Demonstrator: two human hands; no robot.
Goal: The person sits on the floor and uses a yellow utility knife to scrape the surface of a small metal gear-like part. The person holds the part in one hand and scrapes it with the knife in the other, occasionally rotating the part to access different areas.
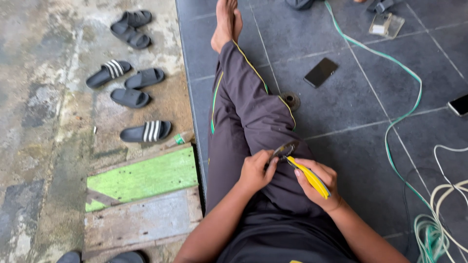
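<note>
I sit on a dark tiled floor with my legs in dark trousers stretched out. My right hand grips pliers with yellow handles, whose jaws meet a small round metal part over my thigh. My left hand pinches the edge of that round part with its fingertips. Both hands are close together above my lap.
A black phone lies on the tiles, another phone at the right edge. A green cable and white cables run along the right. A small round disc sits by my knee. Several sandals lie on concrete at left, beside green planks.
</note>
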